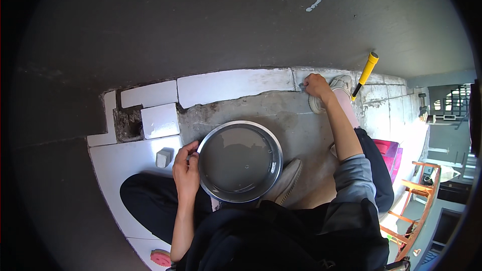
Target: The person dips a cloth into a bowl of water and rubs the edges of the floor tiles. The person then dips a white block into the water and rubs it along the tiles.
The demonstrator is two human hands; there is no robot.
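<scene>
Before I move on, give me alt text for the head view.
A person's left hand rests against the rim of a round basin of greyish liquid; the right hand is at white tiles. A yellow-handled tool is farther right.

Left of centre, the left hand [187, 170] touches a round metal basin [278, 163] of greyish liquid [236, 165]; right of upper centre, the curled right hand [317, 86] is at white tiling [241, 84]; a yellow-handled tool [369, 68] tilts upper right
</scene>
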